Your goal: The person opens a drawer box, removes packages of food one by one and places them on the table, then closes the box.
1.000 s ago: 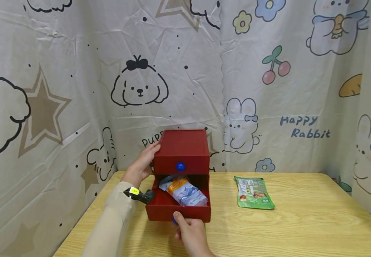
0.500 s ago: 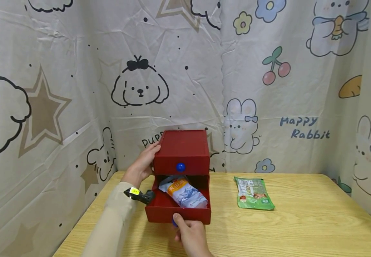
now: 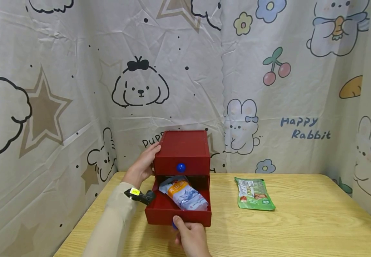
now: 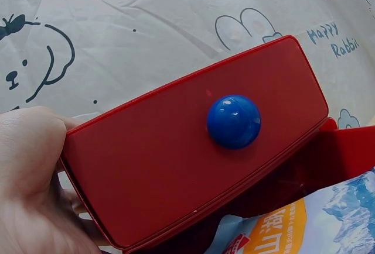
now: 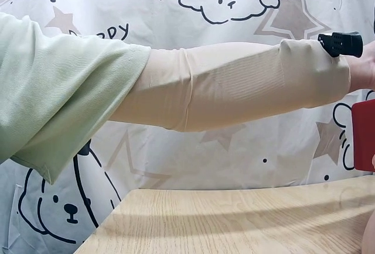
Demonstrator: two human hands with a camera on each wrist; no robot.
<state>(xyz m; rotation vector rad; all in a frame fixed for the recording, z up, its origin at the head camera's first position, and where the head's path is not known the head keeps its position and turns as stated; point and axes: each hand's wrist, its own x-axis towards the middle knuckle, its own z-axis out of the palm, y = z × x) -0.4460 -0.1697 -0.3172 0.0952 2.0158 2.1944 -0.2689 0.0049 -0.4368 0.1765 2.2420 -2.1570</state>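
A small red two-drawer cabinet (image 3: 185,144) stands on the table, its upper drawer shut, with a round blue knob (image 4: 234,122). Its lower drawer (image 3: 159,217) is pulled out and holds a blue-white plastic packet (image 3: 187,194) with an orange label. My left hand (image 3: 142,166) rests against the cabinet's left side, fingers reaching its top edge; some fingers are hidden by the cabinet in the left wrist view. In front, my right hand (image 3: 192,237) pinches the lower drawer's blue knob (image 3: 174,225), thumb on top. The right wrist view barely catches the right hand at its edge.
A green and white food pouch (image 3: 254,193) lies flat on the wooden table (image 3: 288,228), right of the cabinet. A printed curtain (image 3: 185,89) closes in the back and sides. In the right wrist view, a beige sleeve (image 5: 228,84) stretches across towards the cabinet.
The lower drawer has slid slightly further out towards me, with the right hand on its knob. The packet inside has come forward with it. My left hand stays at the cabinet's side.
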